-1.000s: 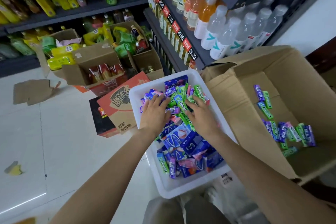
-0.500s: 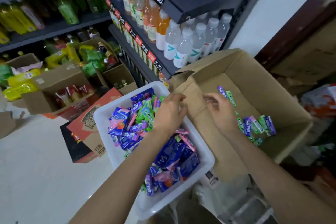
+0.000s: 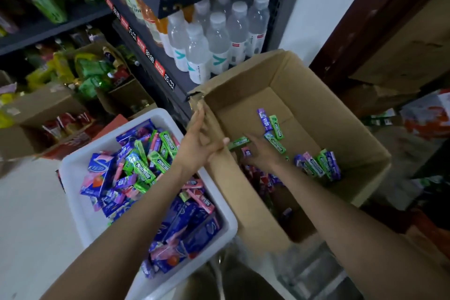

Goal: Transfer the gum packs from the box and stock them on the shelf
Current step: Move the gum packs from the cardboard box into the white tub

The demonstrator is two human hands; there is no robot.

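Left hand fingers gripping cardboard box flap, right hand fingers on green Doublemint pack — grasp unclear.

My left hand grips the cardboard box's near-left wall; my right hand reaches inside among gum packs on its floor, beside the white bin.

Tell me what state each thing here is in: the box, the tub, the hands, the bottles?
Brown cardboard box: open, flaps folded out, a few gum packs left inside.
White plastic tub: heaped with gum packs.
Green gum pack: lying flat in the box, at the right hand's fingertips.
Left hand: gripping the box's near flap.
Right hand: reaching into the box, palm down.
Clear water bottles: upright on the shelf, capped.
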